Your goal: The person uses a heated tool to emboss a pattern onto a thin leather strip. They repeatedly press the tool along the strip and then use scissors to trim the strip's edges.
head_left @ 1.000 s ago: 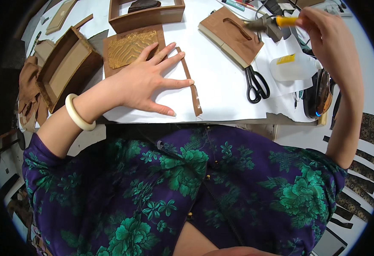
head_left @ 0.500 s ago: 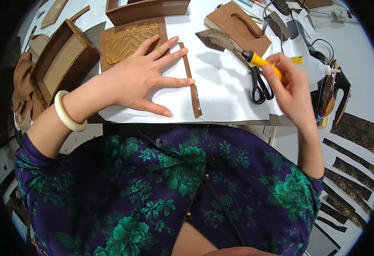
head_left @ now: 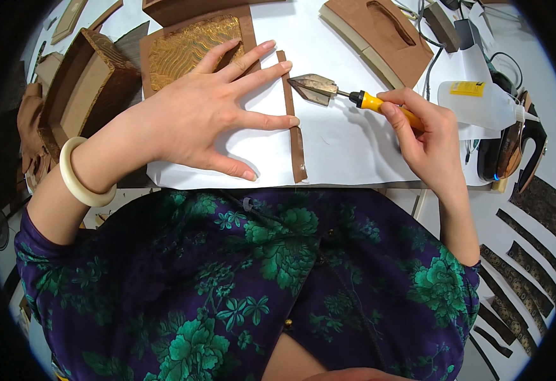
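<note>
My left hand [head_left: 211, 117] lies spread over white paper [head_left: 348, 155], palm down. Two of its fingertips rest on a narrow brown strip [head_left: 299, 155] that runs up the paper, and others reach over a brown panel with a gold wavy-patterned face [head_left: 167, 60]. My right hand [head_left: 427, 133] grips the yellow handle of a small iron [head_left: 316, 87] with a pointed metal head. The head points left, its tip right beside the strip near my fingertip; whether it touches cannot be told.
An open brown box [head_left: 94, 82] stands at the left, another box [head_left: 214, 11] at the top edge. A brown block with an oblong recess [head_left: 360, 32], a clear bottle with yellow label [head_left: 481, 105] and cords lie at the right. Dark patterned strips [head_left: 532, 267] lie far right.
My right hand has lowered the small iron and brought its head left to the brown strip. My left hand stays spread on the strip. The black scissors are no longer seen.
</note>
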Demonstrator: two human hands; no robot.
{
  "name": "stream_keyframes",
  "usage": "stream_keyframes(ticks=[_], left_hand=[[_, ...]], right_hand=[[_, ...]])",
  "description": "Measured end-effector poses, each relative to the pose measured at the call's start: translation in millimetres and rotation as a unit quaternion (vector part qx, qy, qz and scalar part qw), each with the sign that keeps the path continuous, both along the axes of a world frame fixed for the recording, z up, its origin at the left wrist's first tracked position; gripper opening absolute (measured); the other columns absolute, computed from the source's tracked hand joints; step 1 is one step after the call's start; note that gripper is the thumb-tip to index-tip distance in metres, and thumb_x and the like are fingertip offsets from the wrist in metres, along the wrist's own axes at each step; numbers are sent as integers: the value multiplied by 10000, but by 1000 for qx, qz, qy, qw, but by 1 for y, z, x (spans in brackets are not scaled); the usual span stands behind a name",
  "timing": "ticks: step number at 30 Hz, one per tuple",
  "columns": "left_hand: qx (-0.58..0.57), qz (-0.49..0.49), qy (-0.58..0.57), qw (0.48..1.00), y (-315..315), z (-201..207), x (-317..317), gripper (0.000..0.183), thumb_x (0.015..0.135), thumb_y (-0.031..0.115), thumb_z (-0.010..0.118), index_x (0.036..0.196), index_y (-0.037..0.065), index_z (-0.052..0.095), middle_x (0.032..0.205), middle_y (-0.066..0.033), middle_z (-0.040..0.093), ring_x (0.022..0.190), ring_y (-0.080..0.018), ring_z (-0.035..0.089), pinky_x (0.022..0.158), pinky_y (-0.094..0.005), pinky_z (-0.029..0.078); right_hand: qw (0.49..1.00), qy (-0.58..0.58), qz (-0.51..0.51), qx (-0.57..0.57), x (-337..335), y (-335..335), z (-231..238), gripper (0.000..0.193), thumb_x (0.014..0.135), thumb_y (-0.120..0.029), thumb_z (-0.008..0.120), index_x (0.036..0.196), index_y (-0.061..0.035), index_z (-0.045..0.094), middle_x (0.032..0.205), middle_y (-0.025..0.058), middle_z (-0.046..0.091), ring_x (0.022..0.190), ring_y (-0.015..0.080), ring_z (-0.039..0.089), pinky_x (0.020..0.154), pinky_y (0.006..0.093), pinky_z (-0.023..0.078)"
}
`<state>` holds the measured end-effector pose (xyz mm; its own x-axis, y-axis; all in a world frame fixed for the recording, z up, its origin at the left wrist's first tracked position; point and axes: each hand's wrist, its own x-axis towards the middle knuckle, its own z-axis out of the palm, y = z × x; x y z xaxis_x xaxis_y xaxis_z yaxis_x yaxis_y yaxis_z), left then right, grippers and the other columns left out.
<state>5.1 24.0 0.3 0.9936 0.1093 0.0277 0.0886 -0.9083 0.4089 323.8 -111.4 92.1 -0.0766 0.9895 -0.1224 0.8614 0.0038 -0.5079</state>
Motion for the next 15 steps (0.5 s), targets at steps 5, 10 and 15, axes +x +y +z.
stream_keyframes(ticks=[5,10,15], left_hand=[[7,-5,16,1000,0,0,1,881,847,886,716,1587,415,629,1828,-207,287,1715,-480,141,1339,-742,168],[13,-2,21,1000,-1,2,1,863,840,865,740,1570,416,642,1832,-192,285,1715,-477,146,1340,-744,171],[11,1,23,1000,-2,3,1,846,834,843,763,1553,411,655,1836,-179,283,1714,-472,157,1341,-745,173]], right_hand=[[1000,5,-13,-1,-2,3,-3,129,1076,-150,749,1106,-34,799,708,67,697,555,122,568,533,273,432],[1000,5,14,-24,1,5,3,173,1096,-129,735,1176,11,800,771,36,727,625,46,547,543,222,405],[999,-14,16,-41,1,6,5,173,1086,-126,749,1175,9,812,789,48,742,641,54,586,559,215,436]])
